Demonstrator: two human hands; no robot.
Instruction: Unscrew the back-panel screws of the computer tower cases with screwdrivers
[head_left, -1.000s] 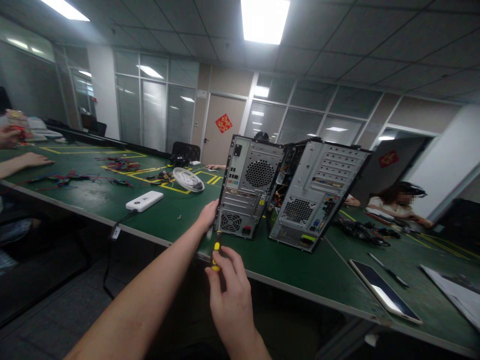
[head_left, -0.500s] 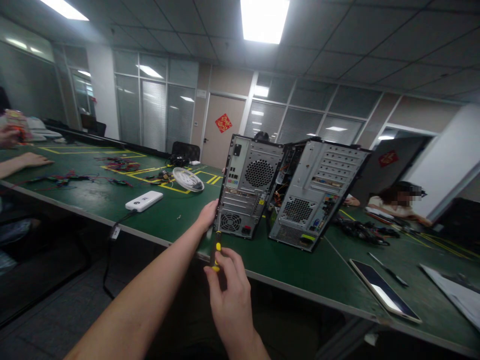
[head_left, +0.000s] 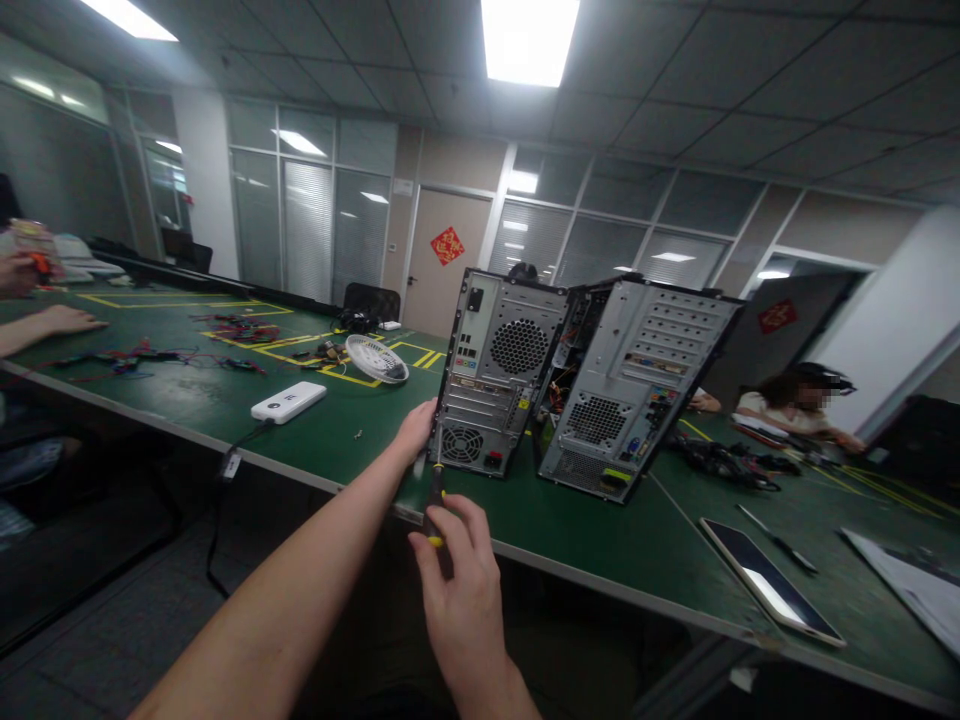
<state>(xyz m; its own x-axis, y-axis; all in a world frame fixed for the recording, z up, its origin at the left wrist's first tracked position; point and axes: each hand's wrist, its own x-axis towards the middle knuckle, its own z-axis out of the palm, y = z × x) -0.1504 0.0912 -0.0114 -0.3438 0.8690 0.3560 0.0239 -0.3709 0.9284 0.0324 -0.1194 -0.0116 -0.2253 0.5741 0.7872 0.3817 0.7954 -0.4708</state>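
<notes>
Two grey computer towers stand upright on the green table (head_left: 585, 520), backs toward me. My left hand (head_left: 416, 430) rests against the lower left edge of the nearer tower (head_left: 499, 375). My right hand (head_left: 457, 580) grips a yellow-and-black screwdriver (head_left: 435, 505), whose shaft points up at that tower's lower left corner. The second tower (head_left: 637, 385) stands just to the right, tilted a little, with its side open.
A white power bank (head_left: 289, 402) with a cable, a white fan grille (head_left: 376, 358) and coloured wires (head_left: 135, 355) lie to the left. A tablet (head_left: 769, 590), a pen (head_left: 776, 545) and black cables (head_left: 724, 465) lie to the right. Other people's hands (head_left: 64, 320) and a seated person (head_left: 799, 400) are at the table.
My right hand has turned slightly on the screwdriver handle, fingers shifting. The left hand and both towers have stayed where they were.
</notes>
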